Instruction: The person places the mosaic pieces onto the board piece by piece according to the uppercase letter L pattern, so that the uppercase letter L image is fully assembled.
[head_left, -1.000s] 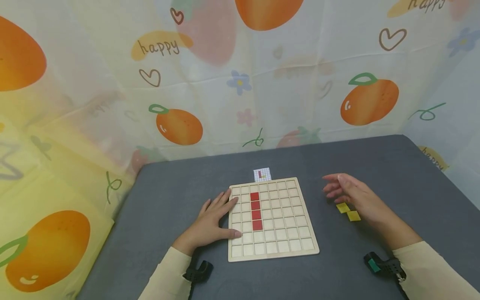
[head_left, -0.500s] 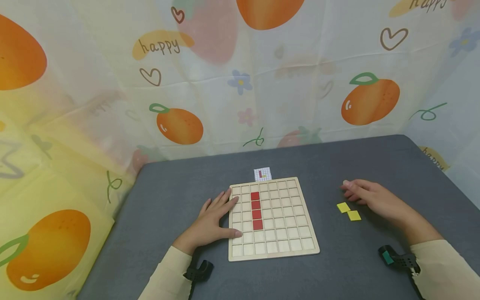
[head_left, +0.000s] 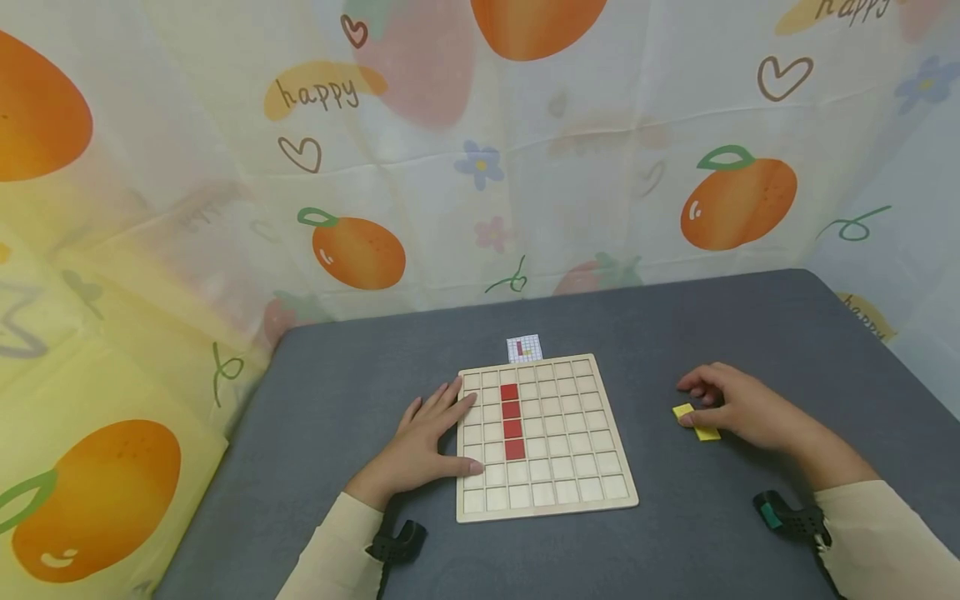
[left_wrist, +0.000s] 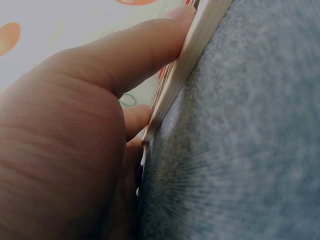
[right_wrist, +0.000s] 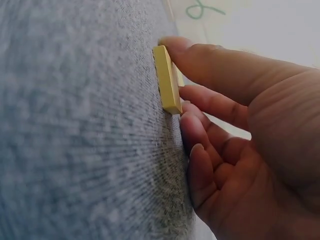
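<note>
A pale wooden grid board [head_left: 565, 447] lies mid-table in the head view, with a column of several red square tiles [head_left: 512, 428] in its cells. My left hand [head_left: 416, 450] rests spread along the board's left edge, thumb and fingertips on its rim. To the right, my right hand [head_left: 753, 412] is low over two yellow square tiles. Its thumb overlaps the farther yellow tile [head_left: 681, 409], and the index finger bends beyond it, apart from the thumb. The nearer yellow tile [head_left: 707, 434] is partly covered. In the right wrist view, a yellow tile [right_wrist: 166, 80] lies by the thumb tip.
A small printed card [head_left: 524, 348] with a grid and coloured marks lies against the board's far edge. The dark grey table [head_left: 600, 558] meets a fruit-patterned curtain [head_left: 427, 192] behind and at the sides. Black wrist straps [head_left: 795, 518] sit at both cuffs.
The right hand drew back rightward from above the yellow tiles, then came down with thumb and index spread over them. The left hand and board stay put.
</note>
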